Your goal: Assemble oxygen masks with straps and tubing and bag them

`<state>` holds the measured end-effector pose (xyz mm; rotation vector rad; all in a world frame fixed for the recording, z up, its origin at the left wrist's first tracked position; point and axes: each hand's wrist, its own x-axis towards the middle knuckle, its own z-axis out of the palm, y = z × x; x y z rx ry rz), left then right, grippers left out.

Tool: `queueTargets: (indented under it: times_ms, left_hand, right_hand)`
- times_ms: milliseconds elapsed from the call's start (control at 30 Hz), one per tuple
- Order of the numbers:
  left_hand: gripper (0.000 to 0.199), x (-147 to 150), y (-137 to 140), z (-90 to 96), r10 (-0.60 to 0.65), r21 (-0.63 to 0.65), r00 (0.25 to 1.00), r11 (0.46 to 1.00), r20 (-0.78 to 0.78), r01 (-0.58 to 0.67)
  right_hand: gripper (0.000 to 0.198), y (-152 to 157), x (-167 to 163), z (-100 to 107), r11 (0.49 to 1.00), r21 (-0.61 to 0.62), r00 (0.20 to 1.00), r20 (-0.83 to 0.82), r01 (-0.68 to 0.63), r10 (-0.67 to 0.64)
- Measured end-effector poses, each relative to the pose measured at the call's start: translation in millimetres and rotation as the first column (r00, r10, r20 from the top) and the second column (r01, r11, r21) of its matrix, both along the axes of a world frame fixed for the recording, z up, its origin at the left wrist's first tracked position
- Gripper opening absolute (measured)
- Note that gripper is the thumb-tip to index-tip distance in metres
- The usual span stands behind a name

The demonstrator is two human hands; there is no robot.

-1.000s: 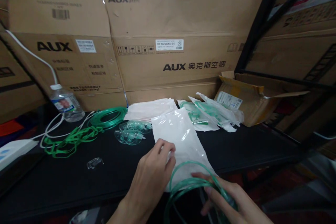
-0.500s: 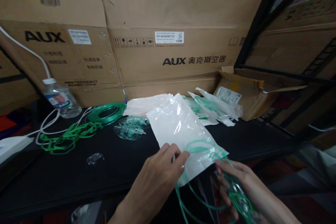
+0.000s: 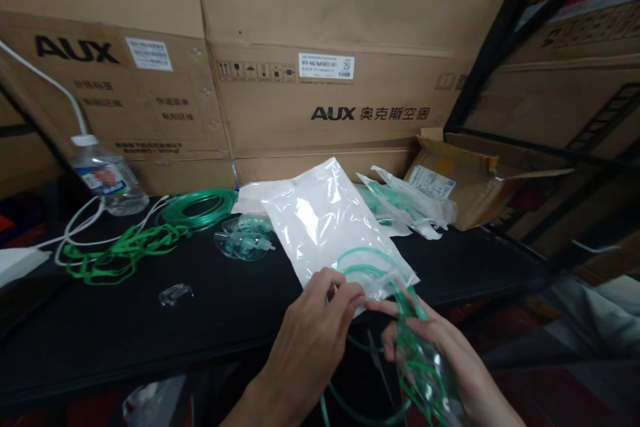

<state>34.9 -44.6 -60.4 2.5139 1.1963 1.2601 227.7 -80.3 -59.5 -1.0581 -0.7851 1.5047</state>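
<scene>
A white-backed clear plastic bag (image 3: 320,213) lies tilted over the table's front, its open end toward me. My left hand (image 3: 320,320) pinches the bag's near edge, with its fingers closed. Loops of green tubing (image 3: 367,259) show inside the bag, and more tubing hangs below the table edge. In my right hand (image 3: 440,340) is a clear green oxygen mask (image 3: 423,363) with a green strap, its narrow end at the bag's mouth. One right finger stretches toward my left fingertips. Part of the mask is hidden by my right hand.
Oxygen masks (image 3: 245,238), coiled green tubing (image 3: 197,208), green straps (image 3: 123,250) and a small clear piece (image 3: 176,293) lie to the left. A water bottle (image 3: 107,177) stands behind. Filled bags (image 3: 407,203) and an open carton (image 3: 463,180) are at the right.
My right hand has moved left and brought the mask up to the bag's mouth. The bag has shifted slightly left and away from me. My left hand still pinches its edge.
</scene>
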Motion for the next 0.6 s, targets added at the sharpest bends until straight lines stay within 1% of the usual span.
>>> queueTargets:
  times_ms: [67, 100, 200, 267, 300, 400, 467, 533, 600]
  left_hand:
    - [0.015, -2.0, 3.0, -2.3, 0.003, -0.002, 0.996, 1.000, 0.085, -0.003]
    - [0.015, -2.9, 4.7, -2.6, 0.002, 0.005, 0.996, 1.000, 0.088, -0.003]
    - [0.012, -5.4, 9.9, -1.5, -0.035, 0.055, 0.999, 0.998, -0.021, 0.036]
    - [0.011, -6.6, 11.5, 0.0, -0.060, 0.072, 0.996, 0.995, -0.069, 0.065]
    - [0.011, -6.8, 11.4, 0.7, -0.071, 0.069, 0.996, 0.995, -0.053, 0.074]
    - [0.010, -5.6, 7.4, 2.3, -0.127, 0.028, 0.989, 0.992, 0.081, 0.125]
    - [0.012, -3.2, 4.4, 1.9, -0.164, 0.002, 0.979, 0.986, 0.120, 0.165]
    - [0.014, -0.3, 3.7, 0.3, -0.146, -0.013, 0.988, 0.989, 0.059, 0.147]
    - [0.013, 2.6, 5.9, -1.3, -0.065, -0.004, 0.994, 0.998, -0.086, 0.065]
  right_hand:
    - [0.052, -2.1, -3.6, 3.6, 0.998, 0.036, 0.997, 0.065, -0.048, 0.045]
    - [0.051, -2.6, -5.8, 5.9, 0.997, 0.046, 0.995, 0.088, -0.056, 0.052]
    - [0.049, -2.4, -11.8, 13.4, 0.998, 0.048, 0.989, 0.143, -0.032, 0.025]
    - [0.047, -0.2, -13.8, 16.6, 0.999, 0.038, 0.986, 0.166, 0.015, -0.022]
    - [0.047, 1.5, -14.0, 17.3, 0.998, 0.037, 0.986, 0.158, 0.050, -0.055]
    - [0.053, 8.3, -12.7, 15.8, 0.984, 0.001, 0.982, 0.062, 0.180, -0.179]
    - [0.054, 12.6, -12.0, 14.1, 0.972, -0.032, 0.972, -0.003, 0.233, -0.233]
    - [0.050, 15.4, -12.3, 13.7, 0.966, -0.058, 0.966, -0.037, 0.253, -0.256]
    - [0.043, 15.9, -13.4, 14.9, 0.969, -0.076, 0.970, -0.045, 0.237, -0.241]
